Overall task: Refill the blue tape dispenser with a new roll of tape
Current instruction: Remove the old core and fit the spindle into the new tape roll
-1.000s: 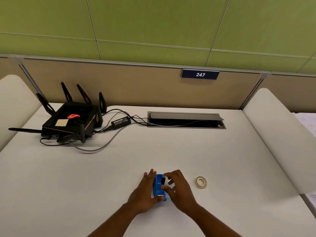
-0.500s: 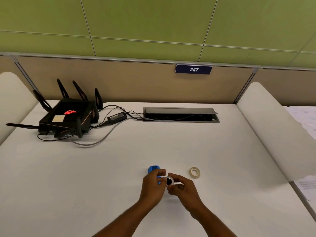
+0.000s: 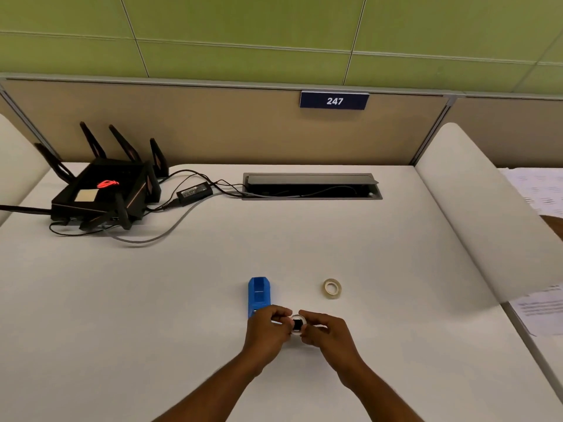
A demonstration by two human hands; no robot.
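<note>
- Blue tape dispenser point(image 3: 259, 295): lies on the white surface point(image 3: 152, 300), long axis running away from the person, its cavity open and facing up; the near end sits just beside the left hand. No roll is seen inside.
- Spent core with black hub point(image 3: 297, 324): a small white ring around a dark centre, pinched between the fingertips of both hands, lifted just clear of the surface as far as can be told.
- Left hand point(image 3: 266, 328): fingers curled, gripping the left edge of the ring.
- Right hand point(image 3: 327, 332): fingers curled, gripping the right side of the ring and hub.
- New roll of tape point(image 3: 332, 288): pale tan, resting on the surface to the right of the dispenser, apart from both hands, untouched.
- Step in hand, judged: separating the black hub from the empty ring so the hub can take the fresh roll.
- Handling notes: hold the ring steady with one hand and push the hub straight through along its axis with the other; twisting or tilting is likely to jam it. Keep the hub in hand afterwards rather than setting it down, as it is small and could roll.
- Next need, judged: the new roll seated squarely on the hub, tape end oriented toward the dispenser's cutter.
</note>
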